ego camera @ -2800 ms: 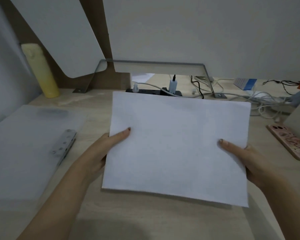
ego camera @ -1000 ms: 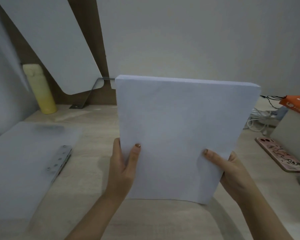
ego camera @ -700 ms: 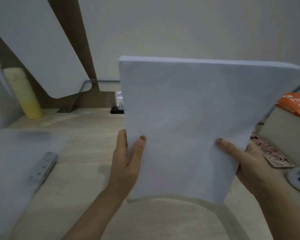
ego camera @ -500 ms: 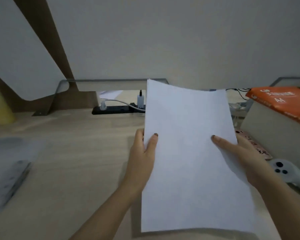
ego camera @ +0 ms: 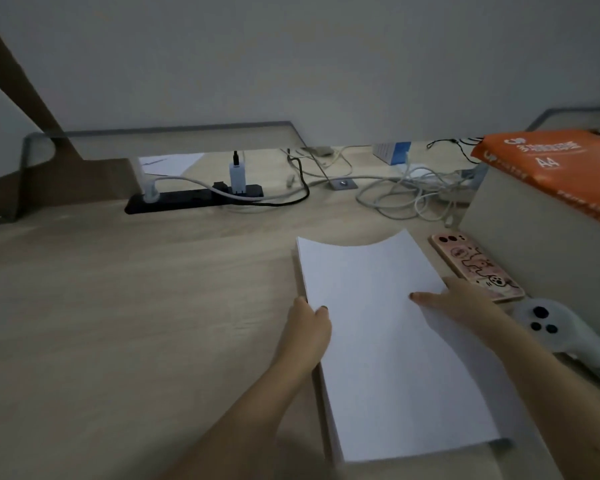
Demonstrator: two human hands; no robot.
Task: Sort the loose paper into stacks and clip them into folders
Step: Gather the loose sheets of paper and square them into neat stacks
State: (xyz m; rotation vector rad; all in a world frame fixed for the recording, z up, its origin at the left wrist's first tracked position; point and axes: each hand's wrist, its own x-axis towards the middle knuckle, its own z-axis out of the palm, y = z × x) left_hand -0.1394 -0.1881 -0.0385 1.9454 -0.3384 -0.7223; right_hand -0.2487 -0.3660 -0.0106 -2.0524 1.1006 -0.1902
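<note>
A stack of white paper [ego camera: 388, 362] lies lengthwise on the right part of the wooden desk [ego camera: 125, 323], its far edge bowed slightly. My left hand [ego camera: 307, 332] grips the stack's left edge, thumb on top. My right hand [ego camera: 465, 303] holds the right edge, with the thumb lying across the top sheet. No folder is in view.
A phone in a pink case [ego camera: 475, 268] and a white controller [ego camera: 561, 332] lie just right of the stack. An orange A4 paper ream [ego camera: 555, 164] sits on a box at far right. A black power strip [ego camera: 194, 197] and tangled cables [ego camera: 395, 192] run along the back.
The stack went from upright in both hands to flat on the desk, further right. My view swung right, so the clear folder and yellow bottle left the frame.
</note>
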